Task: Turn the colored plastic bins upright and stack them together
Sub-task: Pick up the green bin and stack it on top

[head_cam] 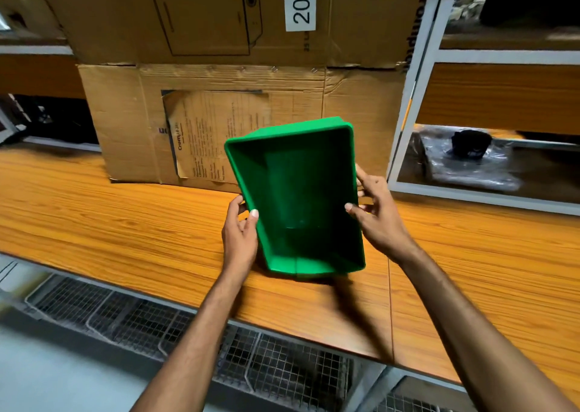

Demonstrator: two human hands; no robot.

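Observation:
A green plastic bin [295,198] is tilted with its open mouth facing me, its near end resting on the wooden shelf [125,223]. My left hand [240,239] grips its left rim, thumb hooked over the edge. On the opposite side my right hand [376,214] grips the right rim, thumb inside the bin. The bin is empty inside. No other colored bin is in view.
Two large cardboard boxes [188,123] stand stacked right behind the bin. A grey metal rack post [411,98] rises at the right, with a plastic-wrapped item [467,157] on the shelf beyond it. Wire mesh baskets [157,317] sit below the shelf's front edge.

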